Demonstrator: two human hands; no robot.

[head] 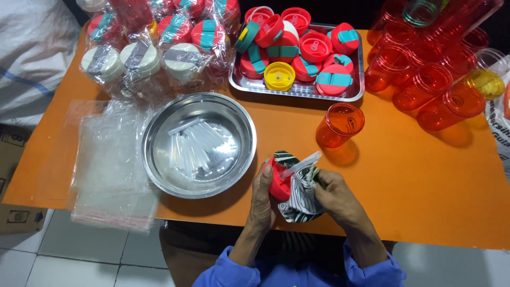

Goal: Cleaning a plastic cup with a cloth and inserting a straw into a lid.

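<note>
Bare orange table (414,180) right of hands (297,191)

Both forearms come up from the near edge in blue sleeves, converging toward the middle. The left hand (263,194) is curled, thumb stretched up and pressed flat — fingers wrapped out of sight. The right hand (332,194) sits just beside it, knuckles up, fingers bent inward — nearly touching the left.

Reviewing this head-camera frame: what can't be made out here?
- Red lid in the left hand: mostly hidden by the patterned cloth and fingers.
- Right hand palm: faces away, so its grip on the cloth is unclear.
- Red cups: pile cut off by the top and right edges.
- Bagged lids: cut off at the top, blurred by plastic glare.
</note>
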